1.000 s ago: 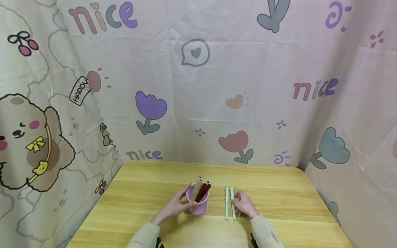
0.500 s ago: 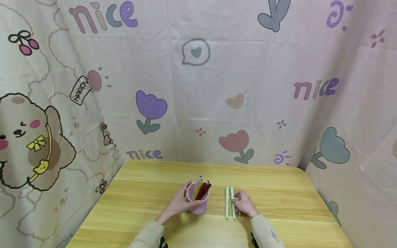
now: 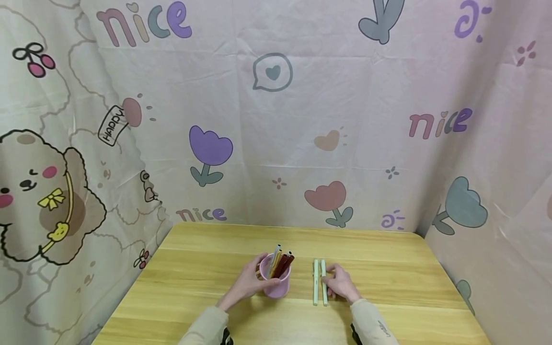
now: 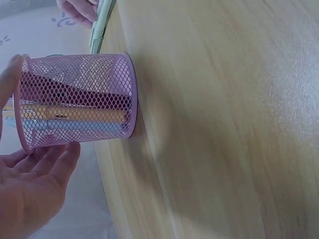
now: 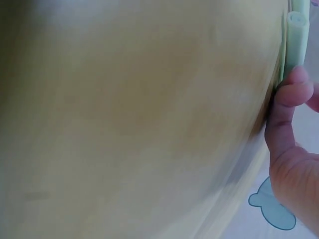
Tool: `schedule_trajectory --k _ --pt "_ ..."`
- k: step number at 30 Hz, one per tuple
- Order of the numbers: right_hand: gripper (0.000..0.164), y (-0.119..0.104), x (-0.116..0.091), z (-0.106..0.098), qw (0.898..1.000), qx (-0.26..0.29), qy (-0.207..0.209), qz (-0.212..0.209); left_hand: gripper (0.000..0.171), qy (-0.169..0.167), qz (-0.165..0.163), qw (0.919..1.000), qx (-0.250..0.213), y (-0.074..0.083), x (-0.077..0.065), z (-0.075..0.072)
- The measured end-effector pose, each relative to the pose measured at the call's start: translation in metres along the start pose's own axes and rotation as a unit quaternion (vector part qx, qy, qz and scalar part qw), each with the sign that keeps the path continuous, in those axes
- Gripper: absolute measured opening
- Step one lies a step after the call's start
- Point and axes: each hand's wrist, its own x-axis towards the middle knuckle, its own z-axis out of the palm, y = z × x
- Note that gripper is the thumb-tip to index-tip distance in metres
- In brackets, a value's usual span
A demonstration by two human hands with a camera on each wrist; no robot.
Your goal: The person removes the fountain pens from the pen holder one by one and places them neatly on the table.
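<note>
A pink mesh pen cup [image 3: 276,291] stands on the table with several pens [image 3: 282,266] in it, dark red, yellow and pale blue. My left hand [image 3: 247,282] grips the cup by its upper part, thumb on the near side and fingers round the far side. Through the mesh in the left wrist view, the yellow pen [image 4: 89,114] shows lengthwise. Right of the cup, two pale green pens lie side by side, the left pen [image 3: 316,282] untouched. My right hand [image 3: 342,283] pinches the right pen [image 5: 297,42] between thumb and fingers, close against the tabletop.
The wooden table [image 3: 207,249] has rounded back corners. A printed cloth [image 3: 276,120] with tulips and lettering hangs behind it and along both sides.
My left hand has shifted slightly right and settled farther round the pen cup. The right hand and the green pens stay almost where they were.
</note>
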Motion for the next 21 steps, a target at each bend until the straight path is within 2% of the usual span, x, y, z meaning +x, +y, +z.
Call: schedule_trajectory --k 7,13,21 --pt "0.038 -0.001 0.001 -0.003 1.000 0.008 0.007 -0.019 0.095 0.004 0.007 1.0000 0.000 -0.002 0.001 0.001" --pt "0.033 -0.007 0.001 -0.004 0.999 0.010 0.037 -0.028 0.094 0.005 0.013 0.9999 0.002 -0.003 0.001 0.001" --pt "0.027 -0.013 0.003 -0.005 0.993 0.008 0.071 -0.095 0.096 -0.001 0.016 0.9998 -0.014 -0.004 0.002 0.001"
